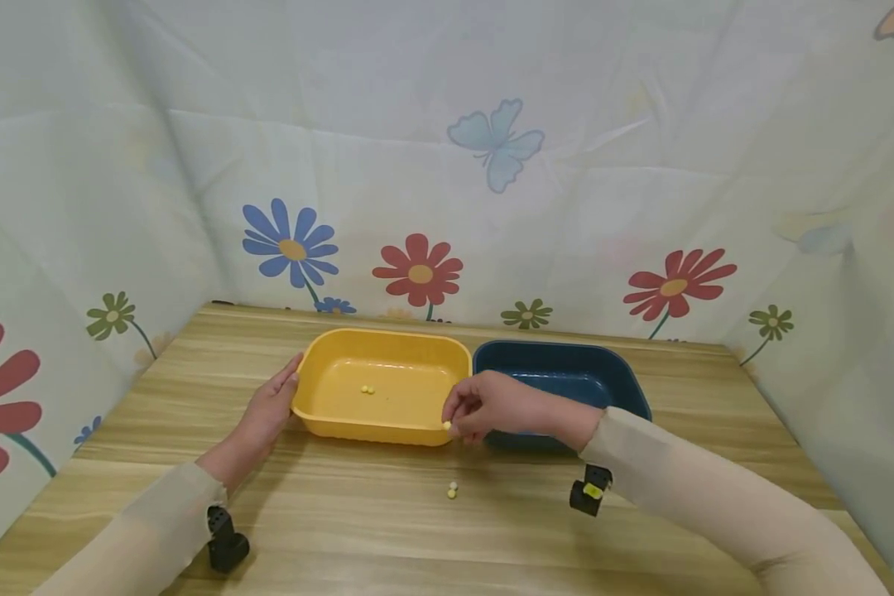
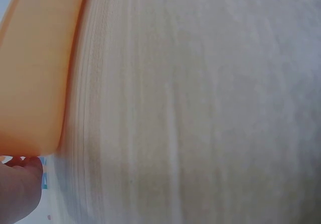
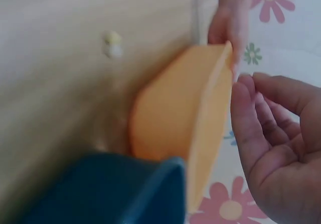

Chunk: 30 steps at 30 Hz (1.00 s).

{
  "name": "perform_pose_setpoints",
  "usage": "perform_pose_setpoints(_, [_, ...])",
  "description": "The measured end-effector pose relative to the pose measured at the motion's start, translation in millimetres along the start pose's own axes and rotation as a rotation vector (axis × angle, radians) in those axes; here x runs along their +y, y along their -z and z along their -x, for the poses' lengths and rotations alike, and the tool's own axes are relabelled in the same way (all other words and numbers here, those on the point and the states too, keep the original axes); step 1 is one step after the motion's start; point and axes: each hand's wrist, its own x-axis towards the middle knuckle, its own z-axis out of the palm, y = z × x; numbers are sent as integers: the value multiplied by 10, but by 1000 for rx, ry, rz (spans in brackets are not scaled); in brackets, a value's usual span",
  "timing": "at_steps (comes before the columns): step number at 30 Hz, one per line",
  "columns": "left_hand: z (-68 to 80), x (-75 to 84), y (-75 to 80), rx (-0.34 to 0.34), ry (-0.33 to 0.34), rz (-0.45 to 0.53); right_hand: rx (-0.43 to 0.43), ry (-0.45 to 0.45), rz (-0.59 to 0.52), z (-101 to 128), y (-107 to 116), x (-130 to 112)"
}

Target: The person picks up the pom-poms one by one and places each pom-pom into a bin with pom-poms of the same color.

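Observation:
A yellow tub [image 1: 406,410] stands mid-table with two small yellow beads [image 1: 368,389] inside. My left hand [image 1: 286,393] rests with straight fingers against the tub's left end; the left wrist view shows a fingertip [image 2: 17,189] under the yellow tub's [image 2: 35,68] edge. My right hand [image 1: 450,424] hovers at the tub's front right corner and pinches a tiny yellow bead [image 1: 447,425]. In the right wrist view that hand [image 3: 251,88] has curled fingers beside the yellow tub's [image 3: 170,118] rim; the bead is not visible there. Two more beads [image 1: 451,490] [image 3: 113,44] lie on the table.
A dark blue tub [image 1: 559,381] [image 3: 105,189] touches the yellow tub's right side. The wooden table [image 1: 387,530] [image 2: 200,108] is enclosed by flowered cloth walls [image 1: 492,207] at the back and both sides. Black wrist cameras [image 1: 227,538] [image 1: 590,490] hang under my sleeves.

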Motion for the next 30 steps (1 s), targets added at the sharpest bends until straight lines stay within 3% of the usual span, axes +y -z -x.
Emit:
perform_pose_setpoints(7, [7, 4, 13, 6, 8, -26, -36, -41, -34, -290, 341, -293])
perform_pose_setpoints(14, [11, 13, 4, 15, -16, -63, -46, -39, 1, -584, 595, -453])
perform_pose_setpoints(21, [26, 23, 4, 16, -18, -63, -94, -32, 42, -837, 698, -514])
perform_pose_setpoints(30, [36, 18, 1, 12, -25, -61, -192, -33, 17, -1214, 676, -541])
